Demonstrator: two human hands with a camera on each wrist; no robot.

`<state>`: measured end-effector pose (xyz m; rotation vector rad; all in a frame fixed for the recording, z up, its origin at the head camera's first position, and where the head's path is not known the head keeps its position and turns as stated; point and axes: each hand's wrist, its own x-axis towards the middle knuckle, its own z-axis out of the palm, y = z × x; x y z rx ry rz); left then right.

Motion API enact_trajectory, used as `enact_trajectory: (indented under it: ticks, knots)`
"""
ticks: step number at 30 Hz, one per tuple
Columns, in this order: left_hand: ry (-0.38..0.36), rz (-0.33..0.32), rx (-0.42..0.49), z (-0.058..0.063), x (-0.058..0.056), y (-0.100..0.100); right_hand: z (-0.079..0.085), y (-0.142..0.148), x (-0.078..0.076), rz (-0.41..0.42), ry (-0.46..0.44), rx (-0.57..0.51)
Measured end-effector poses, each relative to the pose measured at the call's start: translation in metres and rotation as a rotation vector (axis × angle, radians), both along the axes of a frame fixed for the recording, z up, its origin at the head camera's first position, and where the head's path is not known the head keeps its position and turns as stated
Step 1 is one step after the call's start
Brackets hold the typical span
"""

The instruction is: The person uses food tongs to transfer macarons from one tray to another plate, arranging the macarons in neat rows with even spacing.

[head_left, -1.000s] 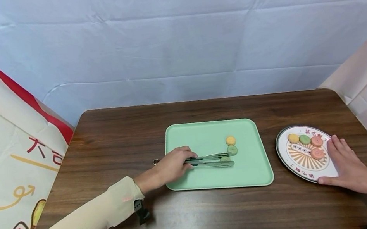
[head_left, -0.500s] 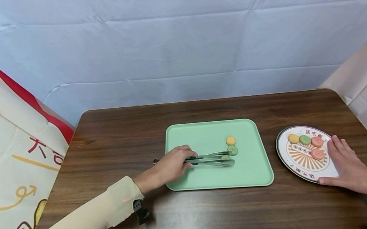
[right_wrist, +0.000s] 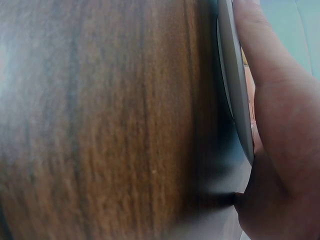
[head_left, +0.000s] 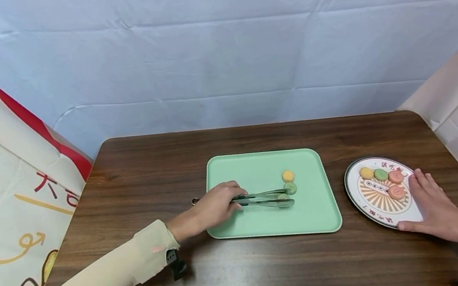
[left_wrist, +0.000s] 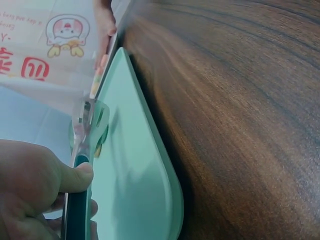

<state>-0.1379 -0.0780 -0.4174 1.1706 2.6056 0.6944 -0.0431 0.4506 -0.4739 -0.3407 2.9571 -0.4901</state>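
Note:
My left hand (head_left: 216, 206) grips a pair of metal tongs (head_left: 270, 202) by dark-sided handles, thumb pressing on one arm in the left wrist view. The tongs reach low across the light green tray (head_left: 243, 170), a green cookie (head_left: 282, 196) between their tips. Just beyond lie a second green cookie (head_left: 290, 189) and a yellow cookie (head_left: 288, 175). My right hand (head_left: 437, 206) rests at the right rim of a printed white plate (head_left: 357, 196), fingers straight and thumb spread. The plate bears a yellow cookie (head_left: 366, 172), a green cookie (head_left: 380, 175) and two pink cookies (head_left: 396, 192).
Tray and plate stand apart on a dark wooden table (head_left: 145, 169). A pale cloth (head_left: 222, 65) hangs behind the table's far edge. Printed cloths hang at both sides, the left cloth (head_left: 6, 213) close along the table's edge.
The tongs' tips and the green cookie between them have shifted very slightly to the right. My right hand and the plate have stayed in place.

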Motion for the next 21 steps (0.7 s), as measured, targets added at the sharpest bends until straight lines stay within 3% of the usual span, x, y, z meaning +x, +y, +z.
enact_trajectory:
  ticks: [21]
  knots:
    - [-0.004, -0.017, 0.017, 0.0068, -0.0032, 0.0060, -0.0013, 0.0005, 0.0001, 0.004, 0.010, 0.000]
